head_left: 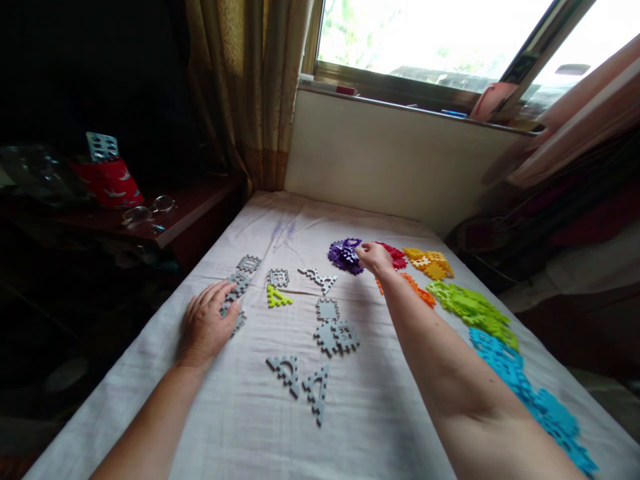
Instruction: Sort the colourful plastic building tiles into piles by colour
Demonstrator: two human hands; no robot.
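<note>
My left hand [210, 319] lies palm down at the left of the bed, fingers stretched and open. Its fingertips touch a column of dark grey toothed puzzle tiles [239, 285], partly hiding them. My right hand [374, 257] reaches far forward beside a pile of purple puzzle tiles [343, 255]. Its fingers are pinched together; what they hold, if anything, is too small to make out. Between the hands lie a windowed grey tile [278, 277], a lime-green triangular piece [277, 297], pale triangular pieces [320, 280], light grey tiles [328, 310] and two grey triangles [317, 392].
Red tiles [393, 255], yellow tiles [430, 263], orange tiles [419, 291], green tiles [473, 308] and blue tiles [530, 393] run down the right side of the bed. A dark desk [200, 207] at left bears eyeglasses [149, 211] and a red holder [111, 183]. Curtains flank the window.
</note>
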